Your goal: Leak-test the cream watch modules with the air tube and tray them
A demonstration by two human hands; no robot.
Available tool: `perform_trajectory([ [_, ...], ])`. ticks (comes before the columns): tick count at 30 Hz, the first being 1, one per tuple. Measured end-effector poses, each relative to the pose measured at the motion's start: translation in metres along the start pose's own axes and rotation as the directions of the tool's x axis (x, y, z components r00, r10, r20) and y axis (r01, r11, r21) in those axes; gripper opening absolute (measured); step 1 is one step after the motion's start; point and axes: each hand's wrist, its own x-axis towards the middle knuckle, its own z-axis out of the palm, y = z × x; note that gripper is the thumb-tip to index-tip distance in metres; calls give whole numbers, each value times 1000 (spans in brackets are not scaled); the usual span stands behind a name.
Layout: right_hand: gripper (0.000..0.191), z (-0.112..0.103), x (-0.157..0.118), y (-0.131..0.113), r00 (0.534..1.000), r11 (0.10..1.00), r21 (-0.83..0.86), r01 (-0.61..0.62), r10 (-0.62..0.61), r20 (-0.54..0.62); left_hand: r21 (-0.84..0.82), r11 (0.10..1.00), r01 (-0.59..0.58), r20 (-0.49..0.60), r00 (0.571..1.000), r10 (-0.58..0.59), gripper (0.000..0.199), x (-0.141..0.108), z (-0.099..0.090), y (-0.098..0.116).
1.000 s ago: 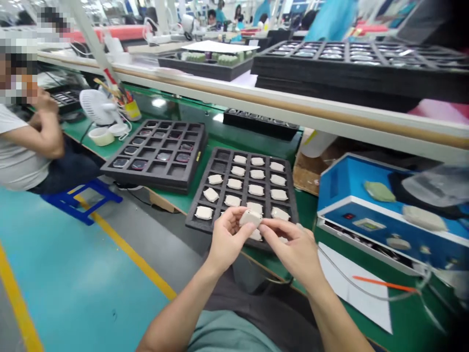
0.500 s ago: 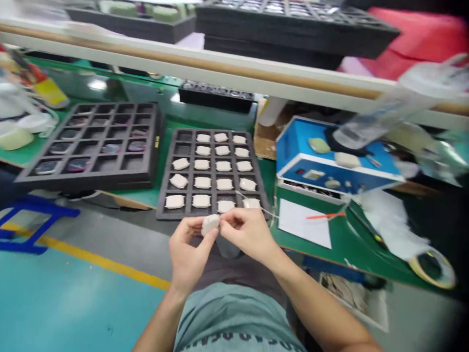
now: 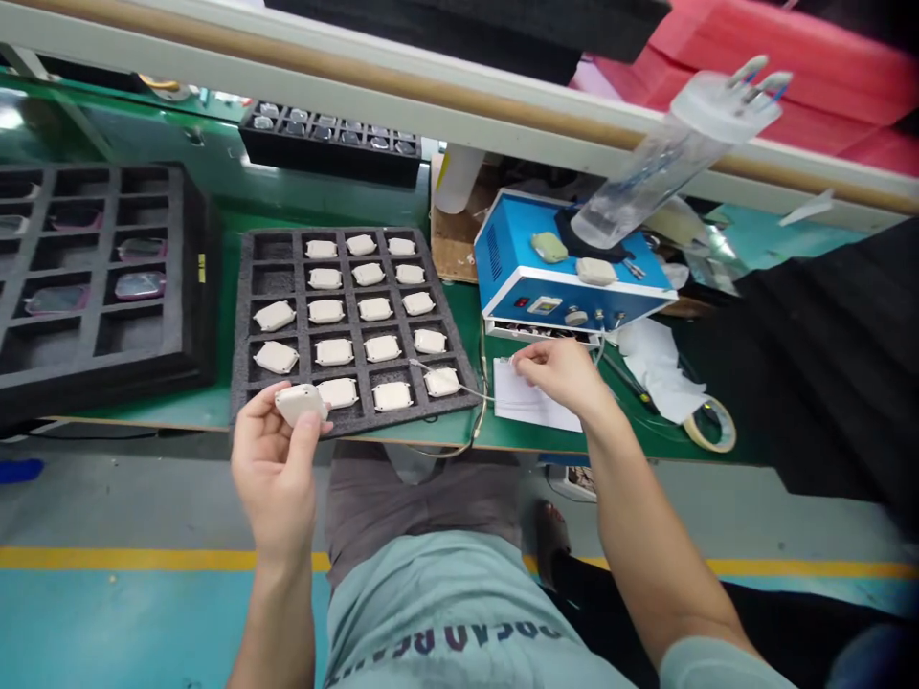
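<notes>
My left hand holds a cream rounded-square module between thumb and fingers, just over the front edge of a black foam tray. Several similar modules sit in that tray's cells. A thin wire runs across the tray's front right corner. My right hand is pinched on a fine lead at the front of a blue bench device, above a white paper sheet.
A second foam tray lies to the left, holding a few glossy pieces. A clear acrylic cylinder hangs above the blue device. A tape roll lies on the green bench mat. A pale rail crosses overhead.
Both hands held the module together before; now only my left hand holds it. My right hand has moved right to the blue device. The view has swung down and rightward.
</notes>
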Motion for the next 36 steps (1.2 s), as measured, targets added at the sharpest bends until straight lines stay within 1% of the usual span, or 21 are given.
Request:
perform_trajectory([
  [3, 25, 3, -1, 12, 999, 999, -12, -32, 32, 26, 0, 1000, 24, 35, 999, -24, 39, 1, 7, -4],
  [5, 26, 3, -4, 13, 999, 999, 33, -23, 22, 35, -13, 1000, 25, 20, 999, -25, 40, 3, 10, -5],
  [7, 27, 1, -7, 6, 999, 995, 104, 3, -8, 51, -38, 999, 29, -24, 999, -30, 41, 8, 11, -4],
  [10, 28, 1, -7, -25, 990, 982, 147, 115, -125, 63, -113, 993, 36, -91, 995, -47, 39, 18, 6, 2],
  [13, 24, 12, 1, -71, 949, 953, 72, 295, -301, 96, -163, 986, 27, -84, 996, -41, 38, 29, -6, 7],
  [15, 22, 24, 12, -101, 910, 922, 11, 387, -384, 155, -72, 997, -17, -70, 997, 12, 34, 35, -16, 9],
  [17, 21, 35, 24, -124, 884, 899, -51, 435, -416, 214, 156, 984, -88, -51, 994, 97, 26, 45, -24, 10],
  [18, 21, 40, 29, -133, 877, 890, -85, 447, -418, 239, 301, 945, -129, -25, 989, 143, 21, 51, -27, 11],
  [19, 20, 44, 34, -139, 872, 882, -121, 456, -416, 258, 441, 881, -171, 20, 983, 181, 16, 60, -27, 12],
  [20, 19, 47, 38, -145, 869, 872, -156, 464, -413, 273, 566, 795, -219, 86, 974, 208, 11, 70, -25, 14],
  [22, 19, 49, 43, -151, 863, 852, -212, 479, -413, 292, 750, 576, -325, 251, 946, 206, 7, 95, -17, 17],
  [24, 19, 47, 44, -153, 866, 846, -237, 478, -409, 288, 855, 334, -396, 381, 918, 113, 14, 122, -4, 20],
  [25, 18, 46, 43, -153, 871, 851, -233, 471, -405, 278, 887, 220, -407, 409, 912, 39, 17, 134, 3, 21],
  [26, 18, 44, 42, -151, 877, 860, -219, 461, -404, 259, 906, 121, -407, 413, 910, -34, 19, 145, 10, 21],
  [27, 18, 42, 39, -149, 885, 873, -192, 448, -403, 233, 914, 45, -403, 405, 909, -95, 19, 154, 15, 20],
  [28, 19, 40, 36, -145, 893, 888, -152, 434, -402, 201, 915, -2, -403, 399, 907, -136, 20, 161, 19, 19],
  [29, 20, 39, 32, -140, 901, 902, -102, 420, -401, 168, 915, -23, -404, 396, 906, -151, 19, 167, 21, 16],
  [30, 21, 37, 27, -135, 907, 913, -43, 406, -397, 138, 915, -18, -403, 396, 907, -142, 19, 171, 21, 12],
  [32, 24, 37, 16, -125, 919, 923, 82, 375, -382, 97, 919, 48, -391, 394, 915, -88, 16, 178, 17, 5],
  [34, 26, 41, 4, -118, 925, 916, 190, 352, -372, 77, 916, 159, -368, 376, 926, -26, 16, 185, 10, -1],
  [36, 25, 49, -7, -119, 924, 899, 263, 351, -378, 59, 890, 302, -342, 346, 937, 43, 20, 189, 4, -2],
])
